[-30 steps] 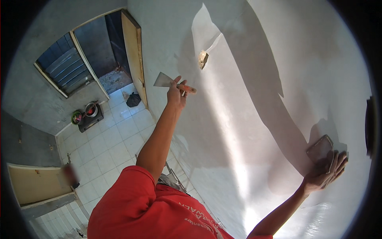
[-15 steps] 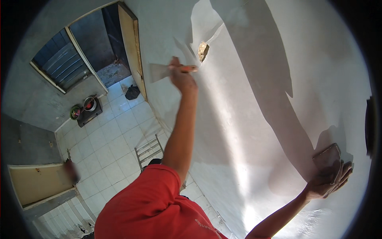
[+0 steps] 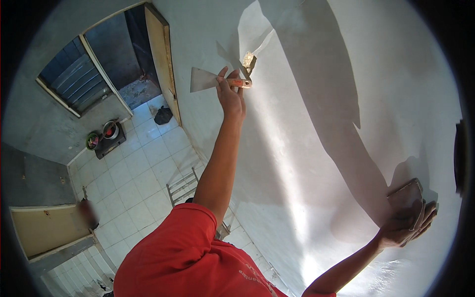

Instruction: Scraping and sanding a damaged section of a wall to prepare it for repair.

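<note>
My left hand is raised before the wall with its fingers closed round the handle of a putty knife. The wide metal blade points left, and the reddish wooden handle's end overlaps the lower edge of a ragged hole in the wall. A narrow groove runs up and to the right from that hole. Low at the right, my right hand grips a flat, squarish grey plate close to the wall. Its fingers are partly hidden by the plate and look smeared.
A pale wall fills the right side, crossed by arm shadows and a bright light streak. Below on the left is a tiled floor with a metal ladder, a black bag and pots on a stove. A door stands open.
My left hand has shifted slightly right, and the putty knife's blade has swung up a little; it was blurred by motion before. My right hand and the plate have barely moved.
</note>
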`<move>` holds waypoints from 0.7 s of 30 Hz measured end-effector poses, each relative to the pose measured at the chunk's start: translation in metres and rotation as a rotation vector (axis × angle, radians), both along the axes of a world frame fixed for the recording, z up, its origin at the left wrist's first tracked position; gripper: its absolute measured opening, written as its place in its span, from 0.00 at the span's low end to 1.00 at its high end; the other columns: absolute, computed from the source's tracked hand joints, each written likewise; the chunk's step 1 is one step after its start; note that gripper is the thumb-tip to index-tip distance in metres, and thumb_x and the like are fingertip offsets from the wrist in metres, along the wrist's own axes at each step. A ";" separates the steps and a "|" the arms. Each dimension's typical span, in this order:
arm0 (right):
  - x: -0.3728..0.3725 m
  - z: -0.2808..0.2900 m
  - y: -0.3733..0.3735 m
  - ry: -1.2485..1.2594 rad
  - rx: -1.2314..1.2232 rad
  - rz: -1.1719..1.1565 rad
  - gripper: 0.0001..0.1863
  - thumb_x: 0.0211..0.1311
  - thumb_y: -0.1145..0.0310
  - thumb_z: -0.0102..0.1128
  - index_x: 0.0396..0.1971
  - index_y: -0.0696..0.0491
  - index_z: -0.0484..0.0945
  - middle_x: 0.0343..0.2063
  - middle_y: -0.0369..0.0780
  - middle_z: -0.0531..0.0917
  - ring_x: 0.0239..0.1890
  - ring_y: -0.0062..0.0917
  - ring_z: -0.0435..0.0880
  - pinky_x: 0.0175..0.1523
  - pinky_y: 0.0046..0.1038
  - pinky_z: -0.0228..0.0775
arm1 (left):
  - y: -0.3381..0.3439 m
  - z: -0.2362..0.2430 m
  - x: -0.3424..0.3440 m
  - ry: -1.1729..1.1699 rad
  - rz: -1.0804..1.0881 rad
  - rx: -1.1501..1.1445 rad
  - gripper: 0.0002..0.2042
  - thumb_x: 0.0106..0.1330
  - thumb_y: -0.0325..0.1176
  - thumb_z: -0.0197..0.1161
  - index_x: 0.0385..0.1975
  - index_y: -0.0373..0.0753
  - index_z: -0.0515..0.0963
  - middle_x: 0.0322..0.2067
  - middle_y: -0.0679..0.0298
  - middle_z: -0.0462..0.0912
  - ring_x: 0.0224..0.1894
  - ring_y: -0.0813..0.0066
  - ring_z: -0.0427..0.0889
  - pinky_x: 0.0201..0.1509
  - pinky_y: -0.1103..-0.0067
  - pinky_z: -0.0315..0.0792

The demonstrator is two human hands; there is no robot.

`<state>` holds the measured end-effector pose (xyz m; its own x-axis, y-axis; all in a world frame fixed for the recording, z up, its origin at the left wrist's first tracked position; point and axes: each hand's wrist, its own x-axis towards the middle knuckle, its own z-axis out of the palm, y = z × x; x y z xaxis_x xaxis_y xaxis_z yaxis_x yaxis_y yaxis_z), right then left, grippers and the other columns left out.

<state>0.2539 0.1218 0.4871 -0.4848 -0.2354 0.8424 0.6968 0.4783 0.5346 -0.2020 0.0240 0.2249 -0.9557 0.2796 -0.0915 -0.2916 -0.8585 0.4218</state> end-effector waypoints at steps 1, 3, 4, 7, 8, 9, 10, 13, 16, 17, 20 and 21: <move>0.000 0.000 0.000 0.003 0.002 0.007 0.14 0.78 0.70 0.47 0.54 0.46 0.80 0.58 0.39 0.84 0.67 0.41 0.77 0.75 0.47 0.61 | -0.002 -0.001 0.003 0.097 0.014 -0.085 0.24 0.83 0.53 0.36 0.70 0.49 0.65 0.61 0.57 0.71 0.66 0.68 0.68 0.71 0.63 0.63; 0.000 0.001 0.000 0.000 -0.020 0.062 0.13 0.78 0.70 0.48 0.54 0.46 0.80 0.58 0.38 0.85 0.66 0.41 0.78 0.75 0.47 0.62 | -0.009 -0.001 0.009 0.141 0.014 -0.264 0.25 0.83 0.53 0.35 0.67 0.47 0.68 0.61 0.58 0.71 0.64 0.68 0.70 0.70 0.64 0.64; 0.000 0.001 0.000 0.001 -0.016 0.044 0.14 0.78 0.69 0.49 0.55 0.45 0.80 0.58 0.38 0.84 0.67 0.41 0.78 0.75 0.47 0.61 | -0.015 -0.001 0.011 0.177 -0.050 -0.336 0.24 0.83 0.52 0.37 0.66 0.47 0.70 0.59 0.59 0.73 0.63 0.69 0.71 0.68 0.65 0.67; -0.002 0.002 -0.001 0.001 -0.007 0.069 0.14 0.78 0.69 0.48 0.55 0.45 0.80 0.59 0.37 0.84 0.67 0.40 0.78 0.76 0.47 0.61 | -0.031 0.001 0.016 0.298 -0.080 -0.510 0.21 0.82 0.50 0.44 0.60 0.45 0.75 0.54 0.63 0.78 0.57 0.73 0.76 0.59 0.69 0.75; -0.003 0.002 -0.002 0.006 -0.011 0.080 0.14 0.78 0.69 0.48 0.56 0.44 0.80 0.60 0.37 0.84 0.67 0.40 0.78 0.76 0.47 0.61 | -0.035 0.003 0.017 0.334 -0.080 -0.540 0.20 0.82 0.49 0.45 0.59 0.44 0.76 0.52 0.64 0.80 0.54 0.75 0.77 0.54 0.71 0.78; -0.003 0.002 -0.002 0.010 -0.027 0.092 0.14 0.79 0.68 0.48 0.56 0.44 0.80 0.60 0.37 0.83 0.67 0.40 0.77 0.76 0.47 0.61 | -0.039 0.004 0.017 0.372 -0.113 -0.577 0.18 0.81 0.48 0.47 0.57 0.43 0.77 0.49 0.65 0.81 0.51 0.76 0.78 0.48 0.73 0.81; -0.004 0.002 -0.002 0.007 -0.007 0.076 0.14 0.79 0.69 0.47 0.56 0.44 0.80 0.60 0.37 0.83 0.67 0.40 0.78 0.76 0.47 0.61 | -0.041 0.005 0.017 0.389 -0.063 -0.579 0.17 0.81 0.46 0.49 0.56 0.42 0.77 0.47 0.65 0.82 0.49 0.77 0.79 0.44 0.75 0.81; -0.005 0.002 -0.004 0.006 -0.004 0.056 0.14 0.78 0.70 0.47 0.56 0.43 0.80 0.60 0.37 0.83 0.66 0.40 0.78 0.75 0.48 0.62 | -0.039 0.008 0.017 0.425 -0.051 -0.577 0.15 0.79 0.41 0.54 0.54 0.39 0.77 0.43 0.64 0.84 0.43 0.79 0.81 0.37 0.79 0.81; -0.006 0.002 -0.005 0.014 -0.008 0.066 0.14 0.78 0.69 0.48 0.56 0.43 0.80 0.60 0.37 0.83 0.66 0.40 0.79 0.74 0.48 0.64 | -0.030 0.004 0.016 0.422 -0.071 -0.507 0.13 0.77 0.37 0.58 0.54 0.36 0.76 0.41 0.62 0.83 0.40 0.79 0.81 0.38 0.79 0.81; -0.006 0.002 -0.005 0.012 -0.002 0.060 0.14 0.78 0.69 0.48 0.56 0.43 0.79 0.60 0.37 0.84 0.65 0.40 0.79 0.74 0.49 0.64 | -0.026 0.002 0.016 0.432 -0.049 -0.488 0.13 0.77 0.34 0.59 0.53 0.35 0.76 0.41 0.61 0.83 0.39 0.79 0.81 0.39 0.79 0.81; -0.006 0.003 -0.004 -0.006 0.014 0.073 0.13 0.78 0.68 0.49 0.56 0.44 0.79 0.59 0.38 0.84 0.65 0.40 0.79 0.73 0.49 0.65 | -0.024 -0.010 0.010 0.356 0.079 -0.412 0.11 0.75 0.30 0.60 0.52 0.32 0.75 0.41 0.60 0.84 0.36 0.80 0.81 0.41 0.79 0.81; -0.005 0.003 -0.004 -0.015 0.020 0.078 0.13 0.78 0.67 0.50 0.56 0.44 0.79 0.59 0.38 0.84 0.65 0.40 0.79 0.73 0.50 0.65 | -0.027 -0.015 0.006 0.355 0.065 -0.368 0.11 0.75 0.29 0.60 0.52 0.31 0.75 0.41 0.59 0.84 0.36 0.80 0.81 0.42 0.80 0.81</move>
<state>0.2487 0.1182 0.4901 -0.4770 -0.2895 0.8298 0.6493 0.5202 0.5547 -0.1964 -0.0032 0.2095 -0.9602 0.2285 0.1606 -0.0263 -0.6463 0.7627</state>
